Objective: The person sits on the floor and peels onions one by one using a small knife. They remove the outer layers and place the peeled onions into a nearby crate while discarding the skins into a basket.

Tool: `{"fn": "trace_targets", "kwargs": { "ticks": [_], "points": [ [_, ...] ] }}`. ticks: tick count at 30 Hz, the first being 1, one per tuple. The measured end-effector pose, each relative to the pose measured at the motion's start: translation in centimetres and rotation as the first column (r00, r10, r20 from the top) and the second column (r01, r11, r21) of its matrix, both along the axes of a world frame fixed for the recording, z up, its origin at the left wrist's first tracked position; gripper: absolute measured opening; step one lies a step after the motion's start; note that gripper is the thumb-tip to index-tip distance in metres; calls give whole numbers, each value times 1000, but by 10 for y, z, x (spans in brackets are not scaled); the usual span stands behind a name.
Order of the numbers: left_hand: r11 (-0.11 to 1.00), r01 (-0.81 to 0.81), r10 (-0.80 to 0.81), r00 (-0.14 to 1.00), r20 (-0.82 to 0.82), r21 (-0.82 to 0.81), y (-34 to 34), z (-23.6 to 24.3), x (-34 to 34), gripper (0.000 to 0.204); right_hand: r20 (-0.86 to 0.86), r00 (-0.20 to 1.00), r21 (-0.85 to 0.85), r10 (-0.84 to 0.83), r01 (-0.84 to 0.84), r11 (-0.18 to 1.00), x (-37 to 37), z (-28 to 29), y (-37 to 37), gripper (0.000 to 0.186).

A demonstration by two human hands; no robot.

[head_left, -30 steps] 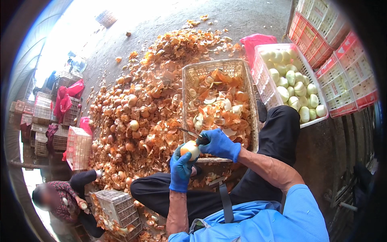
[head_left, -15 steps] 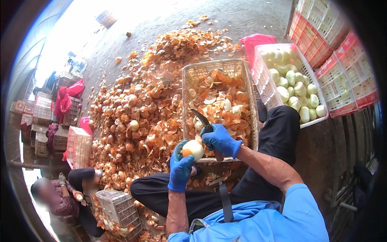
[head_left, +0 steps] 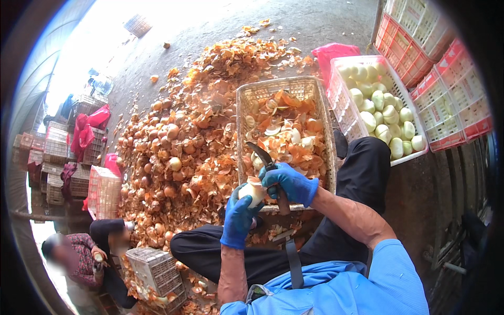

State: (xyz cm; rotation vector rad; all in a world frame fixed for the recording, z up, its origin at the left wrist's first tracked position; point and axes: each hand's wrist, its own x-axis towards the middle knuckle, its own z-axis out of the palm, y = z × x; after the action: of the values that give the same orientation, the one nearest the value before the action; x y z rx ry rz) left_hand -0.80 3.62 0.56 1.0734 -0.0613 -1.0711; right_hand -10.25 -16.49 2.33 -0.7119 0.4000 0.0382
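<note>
My left hand (head_left: 239, 214), in a blue glove, is closed round a mostly peeled white onion (head_left: 251, 194). A strip of orange skin shows at its top. My right hand (head_left: 290, 184), gloved in blue too, grips a curved dark knife (head_left: 261, 154) by its handle. The blade points up and left, while the right fingers are close against the onion's side. Both hands are over the near edge of a pale plastic crate (head_left: 331, 131), which holds orange onion skins (head_left: 307, 160) and white onion pieces.
A heap of unpeeled onions (head_left: 157, 131) and loose skins covers the floor to the left. At right stands a white crate (head_left: 344, 100) of peeled onions, with stacked crates (head_left: 446, 94) beyond. Lower left, another person (head_left: 79, 252) sits by an upturned crate (head_left: 156, 270).
The onion has turned in my left hand, its orange patch no longer facing me. My right hand has shifted slightly, still gripping the knife. The other person's hands have moved.
</note>
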Motion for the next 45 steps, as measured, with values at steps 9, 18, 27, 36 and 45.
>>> {"fn": "trace_targets", "kwargs": {
  "ticks": [9,18,27,36,45],
  "points": [
    [959,-145,27,902,-431,-242,11,-9,1,58,-15,998,106,-65,66,992,1,2,-2,8],
    [889,-319,139,872,-470,-329,29,-12,15,69,-170,962,-141,-211,189,972,4,-1,-21,4],
    [897,-247,91,914,-394,-366,28,-37,18,74,-238,925,-234,-295,240,942,4,-4,-22,6],
    [885,-196,59,947,-314,-423,33,-25,11,75,-307,867,-481,-392,214,850,7,-7,-20,6],
    [916,-166,38,942,-332,-366,32,-19,26,70,-132,867,-655,-481,288,699,13,-14,-28,23]
  ]
}}
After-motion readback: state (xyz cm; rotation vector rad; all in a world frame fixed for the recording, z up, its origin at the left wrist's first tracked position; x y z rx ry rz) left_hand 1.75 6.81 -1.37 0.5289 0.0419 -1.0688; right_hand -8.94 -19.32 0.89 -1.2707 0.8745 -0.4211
